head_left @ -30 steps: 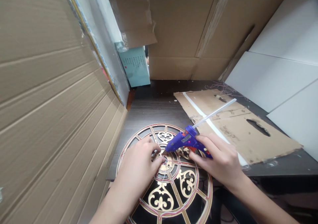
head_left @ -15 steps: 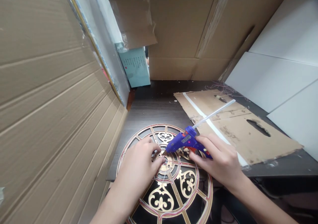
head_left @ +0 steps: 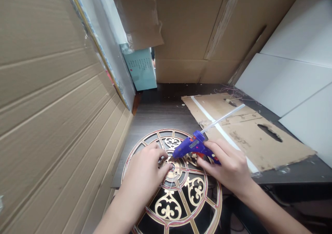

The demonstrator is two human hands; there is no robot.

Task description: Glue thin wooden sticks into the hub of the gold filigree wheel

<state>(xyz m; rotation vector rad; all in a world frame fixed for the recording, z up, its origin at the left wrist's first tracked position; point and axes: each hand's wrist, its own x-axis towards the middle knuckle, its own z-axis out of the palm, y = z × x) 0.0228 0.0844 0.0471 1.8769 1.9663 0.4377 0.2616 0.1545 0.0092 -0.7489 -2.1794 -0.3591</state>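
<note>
Glue gun (head_left: 195,144): blue-purple, in R hand (head_left: 229,163); fingers wrapped round handle nr red trigger, nozzle angled down-left at hub, contact w/ it unclear. Prob. light, hard plastic; best taken by handle, nozzle avoided (likely hot).
Glue stick (head_left: 225,116): pale rod out of gun's rear; prob. light, slightly flexible; poor place to hold.
Round frame (head_left: 184,203): flat gold-coloured openwork, on worktop (head_left: 155,113), near part apparently overhanging front edge. Prob. light, fairly stiff, narrow bars liable to crack if bent; best held by outer rim at opp. sides, kept level.
Hub (head_left: 176,168): centre of frame; L hand (head_left: 145,168) over it, thumb & index bent close together; whether anything is pinched btwn, can't tell.
Scroll inserts (head_left: 168,208): pierced, thin-looking; likely most fragile pts, unsuited to lifting.
Strands (head_left: 178,223): thin, red & whitish, along bars; prob. soft, easily snagged.
Cardboard sheet (head_left: 249,133): flat, R of frame; prob. light, bendable.
</note>
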